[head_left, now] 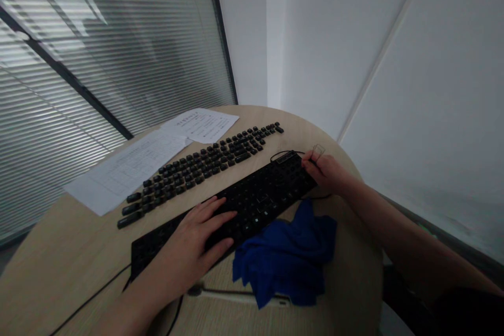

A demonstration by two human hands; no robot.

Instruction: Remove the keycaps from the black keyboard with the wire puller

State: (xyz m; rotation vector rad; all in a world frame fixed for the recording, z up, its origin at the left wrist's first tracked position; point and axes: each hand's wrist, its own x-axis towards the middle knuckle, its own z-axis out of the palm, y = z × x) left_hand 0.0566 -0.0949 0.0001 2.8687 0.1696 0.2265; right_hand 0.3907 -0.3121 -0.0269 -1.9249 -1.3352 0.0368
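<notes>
A black keyboard [252,194] lies slantwise on the round table. My left hand [200,231] rests on its left half, fingers spread and pressing flat on the keys. At the keyboard's far right end, my right hand [325,170] is closed in a pinch on a thin wire keycap puller [318,150], whose loop sticks up above the fingers. The tips of those fingers are by the keyboard's edge, and what lies under them is hidden. Beyond the keyboard, loose black keycaps [205,161] are laid out in keyboard-like rows.
Printed paper sheets [134,163] lie behind the keycaps. A crumpled blue cloth [283,262] sits in front of the keyboard, partly over a slim white-handled tool [228,296] with a dark end. Black cable [94,294] runs across the left. Walls and a blind-covered window stand behind.
</notes>
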